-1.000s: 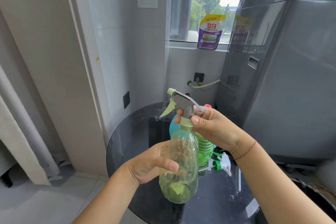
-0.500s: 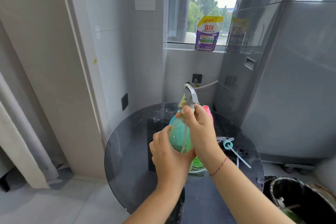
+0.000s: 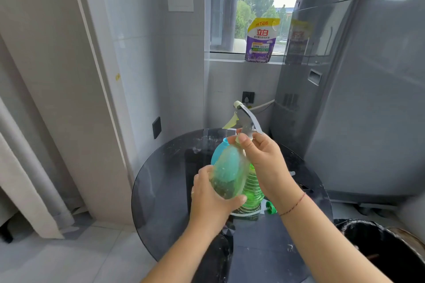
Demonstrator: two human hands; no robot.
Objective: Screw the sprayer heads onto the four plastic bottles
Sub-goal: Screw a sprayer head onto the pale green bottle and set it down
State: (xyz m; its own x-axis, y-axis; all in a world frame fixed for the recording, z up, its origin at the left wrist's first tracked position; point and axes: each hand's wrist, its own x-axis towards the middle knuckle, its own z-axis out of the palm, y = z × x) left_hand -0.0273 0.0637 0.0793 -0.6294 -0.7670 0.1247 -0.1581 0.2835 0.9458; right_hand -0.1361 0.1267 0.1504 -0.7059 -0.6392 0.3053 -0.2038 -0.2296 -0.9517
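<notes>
The person's left hand (image 3: 208, 200) is cupping the base of a clear yellowish bottle (image 3: 227, 172), fingers wrapped around it, holding it tilted above the round glass table (image 3: 161, 190). The right hand (image 3: 264, 163) is pinching the collar of the grey sprayer head (image 3: 247, 119). Behind it, a blue bottle (image 3: 218, 153) and a green bottle (image 3: 251, 187) are standing, apparently uncapped.

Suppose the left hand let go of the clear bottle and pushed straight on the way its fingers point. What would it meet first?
Probably the green ribbed bottle, standing just past the clear bottle that the left hand cups. Depth is unclear in this single view, so it might pass in front.
</notes>
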